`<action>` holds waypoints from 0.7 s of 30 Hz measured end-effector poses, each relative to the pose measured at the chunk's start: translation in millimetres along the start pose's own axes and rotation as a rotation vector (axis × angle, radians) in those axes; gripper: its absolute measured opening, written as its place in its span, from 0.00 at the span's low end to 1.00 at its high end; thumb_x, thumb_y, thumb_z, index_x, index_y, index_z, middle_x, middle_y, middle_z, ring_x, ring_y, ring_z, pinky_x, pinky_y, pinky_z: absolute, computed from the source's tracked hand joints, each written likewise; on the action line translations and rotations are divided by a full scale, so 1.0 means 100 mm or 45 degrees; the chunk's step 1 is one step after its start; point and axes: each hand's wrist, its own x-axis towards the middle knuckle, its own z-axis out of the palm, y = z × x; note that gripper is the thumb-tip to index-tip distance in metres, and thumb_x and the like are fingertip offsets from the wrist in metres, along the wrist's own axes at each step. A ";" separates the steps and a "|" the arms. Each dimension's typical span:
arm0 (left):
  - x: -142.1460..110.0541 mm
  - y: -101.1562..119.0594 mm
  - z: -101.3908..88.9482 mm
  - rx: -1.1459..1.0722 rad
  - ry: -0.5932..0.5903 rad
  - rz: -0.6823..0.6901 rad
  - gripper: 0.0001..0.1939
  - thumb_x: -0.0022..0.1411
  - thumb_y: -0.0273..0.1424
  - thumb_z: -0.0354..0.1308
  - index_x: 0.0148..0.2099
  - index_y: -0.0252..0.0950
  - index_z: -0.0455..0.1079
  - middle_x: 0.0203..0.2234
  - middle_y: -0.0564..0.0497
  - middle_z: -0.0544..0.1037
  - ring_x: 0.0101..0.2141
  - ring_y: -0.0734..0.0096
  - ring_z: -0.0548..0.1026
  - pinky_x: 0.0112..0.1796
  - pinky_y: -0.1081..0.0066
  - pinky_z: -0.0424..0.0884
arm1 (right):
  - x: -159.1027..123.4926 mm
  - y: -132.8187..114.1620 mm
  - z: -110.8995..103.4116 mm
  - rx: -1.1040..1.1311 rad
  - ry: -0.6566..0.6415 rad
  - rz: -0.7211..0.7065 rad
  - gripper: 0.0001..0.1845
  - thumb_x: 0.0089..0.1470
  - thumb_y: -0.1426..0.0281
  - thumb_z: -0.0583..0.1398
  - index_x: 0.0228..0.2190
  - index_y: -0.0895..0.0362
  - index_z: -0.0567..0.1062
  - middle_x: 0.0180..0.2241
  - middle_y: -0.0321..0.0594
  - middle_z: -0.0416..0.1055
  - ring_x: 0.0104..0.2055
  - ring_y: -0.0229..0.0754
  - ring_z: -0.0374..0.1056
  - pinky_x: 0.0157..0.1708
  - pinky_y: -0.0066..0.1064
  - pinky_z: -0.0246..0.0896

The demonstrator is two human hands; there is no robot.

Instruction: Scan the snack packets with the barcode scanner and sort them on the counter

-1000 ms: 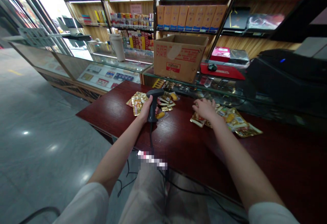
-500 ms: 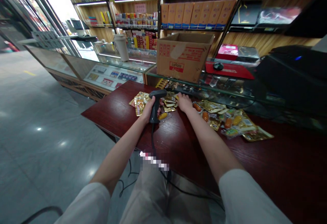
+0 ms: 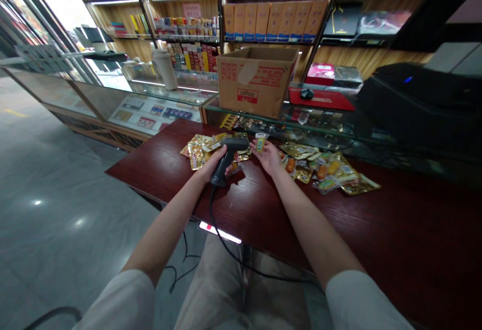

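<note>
My left hand (image 3: pixel 211 163) grips the handle of a black corded barcode scanner (image 3: pixel 228 155), whose head points right. My right hand (image 3: pixel 268 155) holds a small clear snack packet (image 3: pixel 260 141) upright just in front of the scanner's head. Both hands hover over a dark red wooden counter (image 3: pixel 263 209). A pile of gold snack packets (image 3: pixel 198 149) lies to the left of the scanner. Another spread of packets (image 3: pixel 324 169) lies to the right of my right hand.
An open cardboard box (image 3: pixel 256 80) stands on a glass display case (image 3: pixel 324 129) behind the counter. A black machine (image 3: pixel 422 104) sits at the right, a white cup (image 3: pixel 164 69) at the back left. Stocked shelves line the wall. The scanner's cable (image 3: pixel 226 249) hangs off the counter edge.
My right hand left the right pile, reached to the packets near the scanner, and now holds one small packet up. The scanner has tilted toward it.
</note>
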 end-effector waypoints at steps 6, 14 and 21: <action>-0.01 -0.02 0.06 0.116 -0.064 -0.008 0.35 0.58 0.57 0.62 0.48 0.28 0.75 0.33 0.42 0.80 0.17 0.77 0.67 0.16 0.74 0.62 | -0.01 0.02 0.02 -0.016 0.004 0.001 0.13 0.44 0.80 0.56 0.33 0.53 0.68 0.33 0.35 0.80 0.37 0.39 0.77 0.45 0.36 0.74; 0.00 -0.02 0.04 0.103 -0.026 0.030 0.34 0.60 0.57 0.60 0.48 0.28 0.74 0.29 0.45 0.79 0.16 0.78 0.66 0.15 0.74 0.61 | -0.05 0.08 0.05 -0.157 -0.041 -0.025 0.10 0.44 0.75 0.58 0.32 0.52 0.68 0.31 0.31 0.78 0.33 0.39 0.75 0.38 0.34 0.73; -0.01 0.02 0.06 0.019 0.047 0.076 0.32 0.63 0.55 0.58 0.49 0.28 0.73 0.29 0.47 0.78 0.15 0.80 0.63 0.14 0.75 0.60 | -0.02 0.13 0.01 -0.399 -0.044 -0.190 0.14 0.40 0.67 0.62 0.34 0.51 0.70 0.33 0.32 0.78 0.36 0.42 0.75 0.41 0.35 0.72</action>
